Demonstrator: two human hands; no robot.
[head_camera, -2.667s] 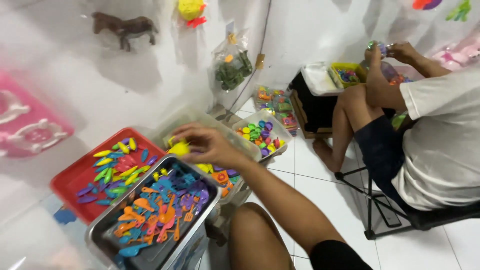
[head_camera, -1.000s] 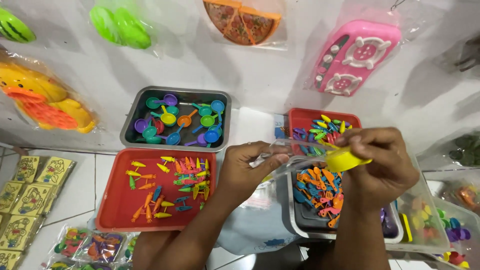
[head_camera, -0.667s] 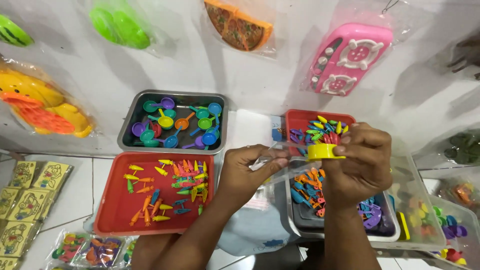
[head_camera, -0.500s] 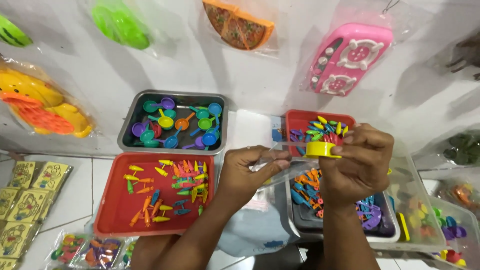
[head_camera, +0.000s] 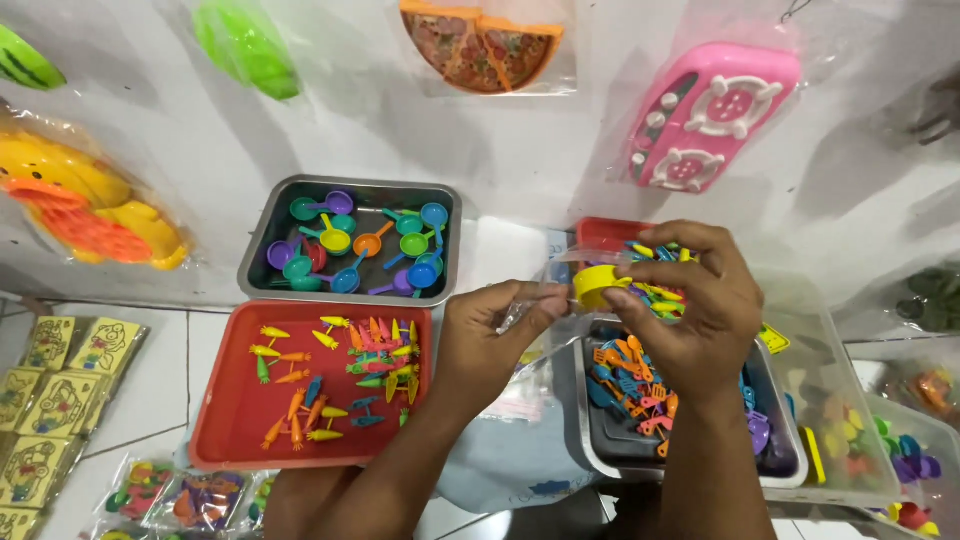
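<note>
My right hand (head_camera: 690, 310) grips a small yellow toy piece (head_camera: 598, 285) at its fingertips. My left hand (head_camera: 495, 335) pinches the edge of a clear plastic bag (head_camera: 545, 290) right beside the yellow piece. Both hands hover above a metal tray (head_camera: 600, 455) of small blue, orange and pink toy pieces. To the left lies a red tray (head_camera: 230, 420) with little toy carrots. Behind it stands a metal tray (head_camera: 262, 245) of coloured toy pans.
A second red tray (head_camera: 600, 232) of coloured bits sits behind my right hand. Clear tubs (head_camera: 850, 420) of toys stand at the right. Bagged toys hang on the white wall: a pink stove (head_camera: 715, 115), a pizza (head_camera: 485, 40). Yellow card packs (head_camera: 50, 380) lie at the left.
The view swung from a seated person at the right to the trays. My left hand came in and took the bag's edge, and the yellow piece moved left toward the bag.
</note>
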